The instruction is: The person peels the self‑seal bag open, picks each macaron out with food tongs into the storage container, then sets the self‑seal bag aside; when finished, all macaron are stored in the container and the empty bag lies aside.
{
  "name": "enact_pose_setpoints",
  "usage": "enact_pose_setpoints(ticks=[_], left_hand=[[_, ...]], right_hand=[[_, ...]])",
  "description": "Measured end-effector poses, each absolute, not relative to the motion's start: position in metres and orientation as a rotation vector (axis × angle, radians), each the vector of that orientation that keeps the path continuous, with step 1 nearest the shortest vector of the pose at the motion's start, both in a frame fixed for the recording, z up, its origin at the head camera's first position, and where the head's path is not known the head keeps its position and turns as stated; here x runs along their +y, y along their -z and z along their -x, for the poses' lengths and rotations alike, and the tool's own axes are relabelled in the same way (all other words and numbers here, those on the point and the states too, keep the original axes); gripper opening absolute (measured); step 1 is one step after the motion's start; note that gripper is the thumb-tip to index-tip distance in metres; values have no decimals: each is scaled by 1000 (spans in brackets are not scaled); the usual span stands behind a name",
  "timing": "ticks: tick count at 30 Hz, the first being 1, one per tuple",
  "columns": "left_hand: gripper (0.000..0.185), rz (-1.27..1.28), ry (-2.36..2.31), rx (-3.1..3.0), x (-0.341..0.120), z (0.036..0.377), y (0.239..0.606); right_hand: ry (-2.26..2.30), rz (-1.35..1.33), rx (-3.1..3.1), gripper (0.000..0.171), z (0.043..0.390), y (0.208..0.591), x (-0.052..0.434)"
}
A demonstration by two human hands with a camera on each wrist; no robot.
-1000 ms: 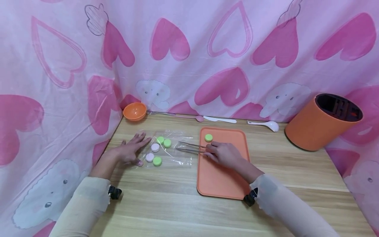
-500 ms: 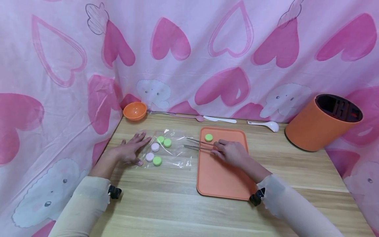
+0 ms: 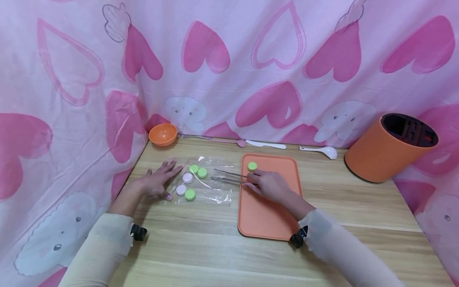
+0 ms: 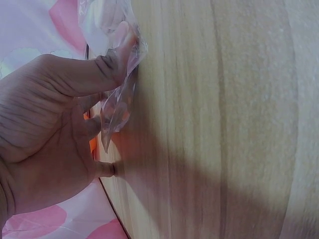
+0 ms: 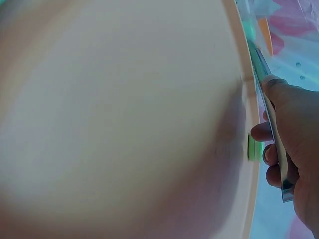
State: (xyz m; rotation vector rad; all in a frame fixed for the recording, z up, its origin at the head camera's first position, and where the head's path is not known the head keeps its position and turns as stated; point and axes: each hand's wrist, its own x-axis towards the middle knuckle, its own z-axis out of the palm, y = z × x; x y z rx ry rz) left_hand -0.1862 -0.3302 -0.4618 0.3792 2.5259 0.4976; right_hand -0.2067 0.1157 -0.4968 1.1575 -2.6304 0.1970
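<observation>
My left hand point(image 3: 157, 181) lies flat with straight fingers on the left edge of a clear plastic bag point(image 3: 206, 179), the thumb point(image 4: 94, 74) pressing the film. On the bag lie two green discs point(image 3: 198, 171), two pale pink discs point(image 3: 184, 183) and one more green disc point(image 3: 190, 194). My right hand point(image 3: 269, 184) grips metal tweezers point(image 3: 229, 177) over the orange tray point(image 3: 272, 223). Their open tips point left over the bag, apart from the discs. Another green disc point(image 3: 252, 166) sits at the tray's far left corner, just beyond my fingers point(image 5: 269, 154).
An orange bowl point(image 3: 163, 134), a fork point(image 3: 195, 136), a white knife point(image 3: 266, 144) and a white spoon point(image 3: 320, 150) lie along the back edge by the pink heart curtain. An orange cylindrical holder point(image 3: 389, 147) stands at the right.
My right hand pulled the tweezers back toward the tray, then pushed them left again over the bag. The left hand stayed put.
</observation>
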Motion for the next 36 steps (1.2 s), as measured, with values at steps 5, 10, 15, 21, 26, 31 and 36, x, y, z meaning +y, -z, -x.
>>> enact_pose_setpoints(ticks=[5, 10, 15, 21, 26, 31, 36], left_hand=[[120, -390, -495, 2531, -333, 187, 462], [119, -397, -502, 2520, -334, 188, 465], [119, -388, -495, 2520, -333, 190, 467], [119, -377, -494, 2524, -333, 190, 468], [119, -380, -494, 2530, -333, 189, 468], [119, -392, -491, 2530, -333, 189, 468], [119, -397, -492, 2533, -333, 189, 467]], right_hand=[[-173, -1173, -2647, 24, 208, 496, 100], [-197, -1168, -2670, 25, 208, 495, 90], [-232, -1171, -2674, 26, 209, 494, 84], [-227, -1159, -2711, 30, 210, 495, 78], [-239, -1156, -2748, 30, 211, 496, 74], [-247, -1164, -2730, 29, 210, 499, 74], [-240, -1174, -2672, 26, 210, 499, 81]])
